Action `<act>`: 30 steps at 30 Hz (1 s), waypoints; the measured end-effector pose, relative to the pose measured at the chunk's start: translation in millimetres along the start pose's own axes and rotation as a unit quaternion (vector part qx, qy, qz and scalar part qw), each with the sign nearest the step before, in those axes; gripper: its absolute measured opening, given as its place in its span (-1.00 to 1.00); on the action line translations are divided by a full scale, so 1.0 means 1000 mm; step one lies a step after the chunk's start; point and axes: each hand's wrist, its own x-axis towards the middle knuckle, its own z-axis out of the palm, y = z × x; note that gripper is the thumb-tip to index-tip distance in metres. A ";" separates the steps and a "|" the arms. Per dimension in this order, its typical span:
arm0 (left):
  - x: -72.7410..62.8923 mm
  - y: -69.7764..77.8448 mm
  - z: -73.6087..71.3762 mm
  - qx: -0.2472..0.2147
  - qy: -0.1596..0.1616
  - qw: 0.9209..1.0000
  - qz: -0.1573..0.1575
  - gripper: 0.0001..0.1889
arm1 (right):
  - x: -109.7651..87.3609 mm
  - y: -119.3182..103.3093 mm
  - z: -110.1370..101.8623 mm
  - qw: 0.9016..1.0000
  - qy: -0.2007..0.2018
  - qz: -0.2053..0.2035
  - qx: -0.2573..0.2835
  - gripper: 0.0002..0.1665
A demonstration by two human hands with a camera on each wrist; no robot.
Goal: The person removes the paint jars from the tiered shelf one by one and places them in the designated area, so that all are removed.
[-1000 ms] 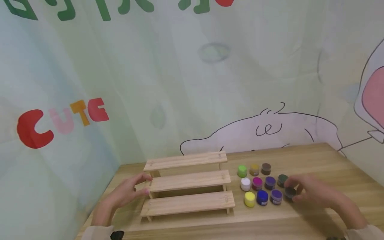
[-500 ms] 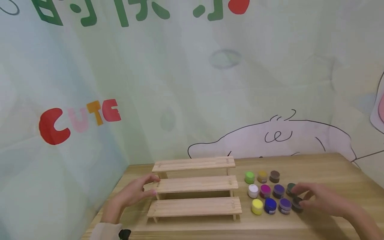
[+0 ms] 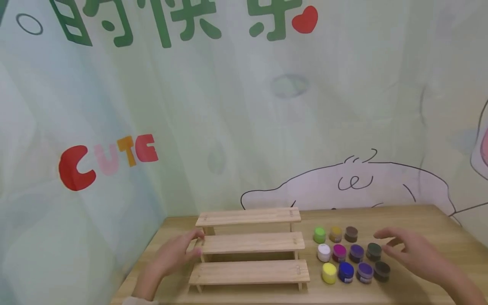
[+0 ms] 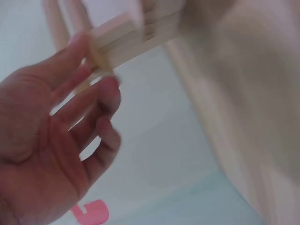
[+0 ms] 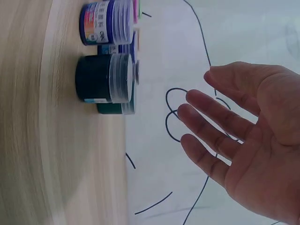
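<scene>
A three-step wooden display rack [image 3: 251, 243] stands on the table. At the left end of its middle step, my left hand [image 3: 177, 254] pinches the wood; the left wrist view shows the thumb and fingers of the left hand [image 4: 65, 112] around a narrow wooden piece [image 4: 101, 58]. To the right of the rack are several small paint jars in rows. My right hand [image 3: 415, 256] hovers beside the dark green jar [image 3: 374, 251] and the black jar [image 3: 382, 271]. In the right wrist view, the right hand [image 5: 248, 126] has loosely extended fingers and holds nothing.
Other jars include yellow [image 3: 329, 273], blue [image 3: 346, 272], white [image 3: 324, 253], magenta [image 3: 339, 253], light green [image 3: 320, 235] and brown [image 3: 351, 234]. Behind the wooden table [image 3: 419, 220] hangs a printed curtain [image 3: 228, 127]; another side of it borders the left.
My right hand has let go of the dark jars and lifted away from them. The left hand stays at the rack. The head view has shifted upward and slightly left.
</scene>
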 end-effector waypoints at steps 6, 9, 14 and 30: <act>-0.010 0.001 0.005 0.020 0.040 0.998 -0.032 -0.41 | -0.003 0.004 0.003 0.998 0.056 -0.019 -0.016 -0.59; -0.012 -0.002 0.004 0.048 0.082 0.995 0.012 -0.37 | 0.000 0.006 0.001 0.997 0.066 -0.026 -0.030 -0.51; -0.013 -0.012 0.004 0.130 0.165 0.976 0.059 -0.32 | 0.011 0.008 -0.003 0.996 0.061 -0.011 -0.068 -0.34; -0.017 -0.021 0.026 0.138 0.123 0.979 -0.083 -0.17 | 0.020 0.020 0.018 0.986 0.042 0.019 -0.161 -0.15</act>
